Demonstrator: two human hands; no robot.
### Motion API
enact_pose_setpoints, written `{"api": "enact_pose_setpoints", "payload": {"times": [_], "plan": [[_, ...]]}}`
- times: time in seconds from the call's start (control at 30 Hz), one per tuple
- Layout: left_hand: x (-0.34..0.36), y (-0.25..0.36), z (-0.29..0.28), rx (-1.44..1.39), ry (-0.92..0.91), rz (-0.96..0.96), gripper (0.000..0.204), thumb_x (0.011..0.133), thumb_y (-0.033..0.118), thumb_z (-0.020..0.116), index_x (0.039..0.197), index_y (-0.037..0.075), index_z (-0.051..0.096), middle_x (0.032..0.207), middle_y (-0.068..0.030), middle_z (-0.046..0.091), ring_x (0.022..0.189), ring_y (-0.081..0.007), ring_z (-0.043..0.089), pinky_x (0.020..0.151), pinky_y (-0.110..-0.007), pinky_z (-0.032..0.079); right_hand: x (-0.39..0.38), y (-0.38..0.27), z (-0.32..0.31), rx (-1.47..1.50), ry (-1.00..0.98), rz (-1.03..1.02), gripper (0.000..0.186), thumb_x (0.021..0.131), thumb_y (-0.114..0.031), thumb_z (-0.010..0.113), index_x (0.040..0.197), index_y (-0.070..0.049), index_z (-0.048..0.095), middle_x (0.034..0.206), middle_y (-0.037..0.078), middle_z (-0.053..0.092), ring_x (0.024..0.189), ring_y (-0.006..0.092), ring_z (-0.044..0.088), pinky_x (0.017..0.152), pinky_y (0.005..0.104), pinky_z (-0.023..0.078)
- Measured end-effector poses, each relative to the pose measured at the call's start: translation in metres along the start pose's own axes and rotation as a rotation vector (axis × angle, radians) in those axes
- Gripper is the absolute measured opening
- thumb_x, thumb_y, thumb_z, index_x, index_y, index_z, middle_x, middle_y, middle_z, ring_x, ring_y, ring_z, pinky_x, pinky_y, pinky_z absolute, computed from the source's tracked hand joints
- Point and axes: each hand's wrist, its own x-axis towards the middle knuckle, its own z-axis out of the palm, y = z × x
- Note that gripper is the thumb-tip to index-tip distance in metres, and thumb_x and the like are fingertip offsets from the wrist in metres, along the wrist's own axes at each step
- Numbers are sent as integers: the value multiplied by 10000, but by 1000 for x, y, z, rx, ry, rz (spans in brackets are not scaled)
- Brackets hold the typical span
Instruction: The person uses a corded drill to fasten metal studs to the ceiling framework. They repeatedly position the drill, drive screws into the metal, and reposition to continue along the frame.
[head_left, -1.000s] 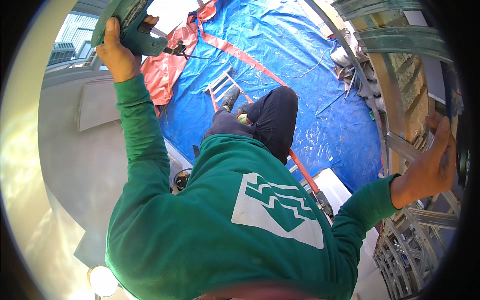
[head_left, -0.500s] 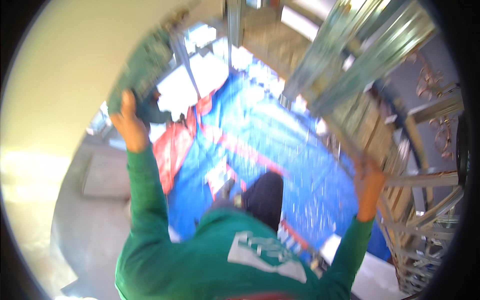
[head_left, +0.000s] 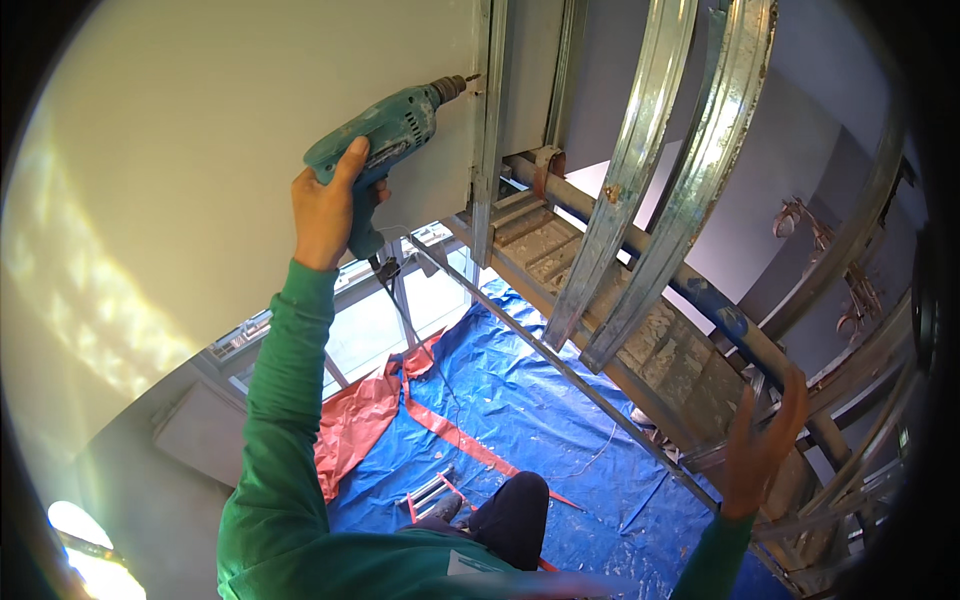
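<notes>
Item inspected: one green power drill [head_left: 385, 135], raised at upper left centre in front of a pale panel [head_left: 240, 90]. It lies tilted, with its bit [head_left: 472, 78] pointing up and right, just beside a metal stud [head_left: 490, 130]. Contact between bit and stud cannot be confirmed.

Left hand [head_left: 322, 215]: closed around the drill's handle [head_left: 363, 228], thumb laid along the rear of the body. Trigger finger position is hidden.

Right hand [head_left: 760, 445]: holding nothing visible, fingers spread and raised. They overlap a blue and brown pole [head_left: 730, 322] in view; whether they touch it cannot be told.

Handling assessment: the drill is judged rigid and fairly heavy, with weight toward the metal chuck [head_left: 447, 90], so the nose would tend to dip in a single-handed hold. The casing is scuffed and pale-smeared; dust could make it slippery. The thin bit appears the most fragile part. Soundest hold: handle wrapped fully, a second hand under the body behind the chuck, clear of chuck and vents. The cord [head_left: 384, 278] hangs from the handle and may drag.

Below: a blue sheet [head_left: 560, 430] and a red sheet [head_left: 355, 410].
</notes>
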Motion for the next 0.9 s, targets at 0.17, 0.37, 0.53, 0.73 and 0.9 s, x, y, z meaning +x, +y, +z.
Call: {"api": "enact_pose_setpoints", "payload": {"times": [0.17, 0.37, 0.53, 0.73, 0.9], "plan": [[2, -18, 9, -74, 74, -81, 461, 1051, 332, 806, 1164, -89, 657, 907, -186, 721, 707, -240, 725, 608, -380, 630, 19, -4, 12, -208, -138, -142, 686, 1040, -433, 773, 1514, 27, 588, 1437, 254, 655, 1367, 420, 609, 1229, 553, 406], [5, -45, 4, -62, 76, -116, 470, 1065, 357, 782, 1183, -79, 651, 909, -186, 712, 721, -244, 722, 624, -386, 633, 25, 4, 37, -459, -273, -216, 687, 1059, -547, 701, 1433, 26, 640, 1339, 220, 717, 1190, 363, 678, 1068, 510, 477], [11, -55, 4, -95, 73, -148, 472, 1070, 361, 772, 1188, -80, 650, 915, -186, 711, 723, -243, 717, 630, -394, 627, 13, 14, 45, -485, -446, -149, 544, 1061, -510, 713, 1192, 17, 748, 1171, 177, 767, 962, 325, 688, 855, 463, 501], [16, -57, 8, -59, 63, -120, 479, 1071, 367, 769, 1185, -83, 651, 917, -183, 711, 719, -243, 716, 629, -392, 623, 28, -3, 21, -188, -128, -249, 335, 1048, -274, 768, 1191, 28, 751, 1305, 216, 722, 1156, 393, 682, 999, 515, 529], [16, -59, 9, -49, 71, -110, 463, 1059, 339, 790, 1169, -92, 662, 907, -184, 721, 703, -240, 721, 611, -382, 621, 49, -7, -18, -453, 192, -210, 427, 1019, -198, 799, 1372, 24, 703, 1508, 228, 621, 1391, 423, 610, 1151, 537, 493]]}}
